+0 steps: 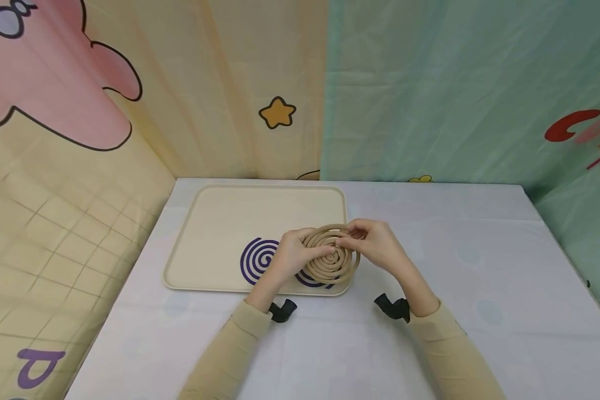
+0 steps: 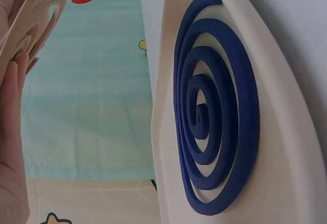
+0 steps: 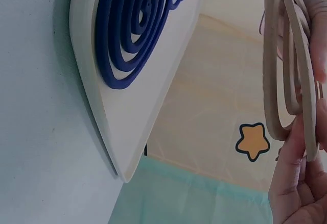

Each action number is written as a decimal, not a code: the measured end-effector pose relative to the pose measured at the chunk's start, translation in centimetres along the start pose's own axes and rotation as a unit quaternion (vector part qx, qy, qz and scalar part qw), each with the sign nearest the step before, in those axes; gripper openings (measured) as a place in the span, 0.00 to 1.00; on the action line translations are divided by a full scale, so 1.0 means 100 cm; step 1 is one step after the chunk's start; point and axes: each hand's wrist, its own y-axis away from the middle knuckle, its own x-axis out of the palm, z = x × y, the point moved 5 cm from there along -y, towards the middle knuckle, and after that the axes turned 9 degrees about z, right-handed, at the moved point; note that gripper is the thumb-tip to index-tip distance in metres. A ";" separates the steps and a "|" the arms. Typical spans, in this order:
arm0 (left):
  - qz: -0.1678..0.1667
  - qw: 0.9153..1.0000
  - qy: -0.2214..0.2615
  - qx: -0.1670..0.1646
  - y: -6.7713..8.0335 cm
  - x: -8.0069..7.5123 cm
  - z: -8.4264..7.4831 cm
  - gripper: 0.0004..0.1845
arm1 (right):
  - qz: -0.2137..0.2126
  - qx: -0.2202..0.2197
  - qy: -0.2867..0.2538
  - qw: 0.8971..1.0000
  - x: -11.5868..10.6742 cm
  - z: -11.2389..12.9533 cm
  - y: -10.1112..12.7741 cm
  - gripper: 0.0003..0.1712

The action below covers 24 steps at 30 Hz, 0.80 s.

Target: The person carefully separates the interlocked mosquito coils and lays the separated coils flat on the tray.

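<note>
A tan mosquito coil (image 1: 325,268), apparently two spirals wound together, is held above the tray's front right corner. My left hand (image 1: 295,253) grips its left side, thumb laid across the face. At the right edge, my right hand (image 1: 377,244) pinches the outer ring between thumb and fingers. Seen edge-on in the right wrist view, the coil (image 3: 308,81) has its rings spread apart. Beneath it, a dark blue coil (image 2: 250,106) lies flat, partly hidden from the head view. Another blue coil (image 1: 247,264) rests to its left, partly behind my left hand.
The cream tray (image 1: 260,211) with a raised rim sits at the back left of a white-covered table (image 1: 455,250). Patterned curtains (image 1: 405,100) stand behind it. A black curved piece (image 1: 283,311) is by the left wrist, another (image 1: 392,306) by the right.
</note>
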 end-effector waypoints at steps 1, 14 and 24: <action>0.004 1.000 0.010 -0.004 0.000 0.000 0.001 0.23 | 0.002 0.007 -0.013 1.000 0.000 -0.002 0.000 0.13; -0.075 0.986 0.146 0.025 0.006 0.003 0.008 0.22 | -0.072 0.038 -0.249 0.965 0.010 -0.021 -0.002 0.15; 0.010 0.999 0.044 0.013 0.005 -0.004 0.006 0.21 | 0.057 0.006 -0.100 0.993 0.003 -0.014 -0.003 0.13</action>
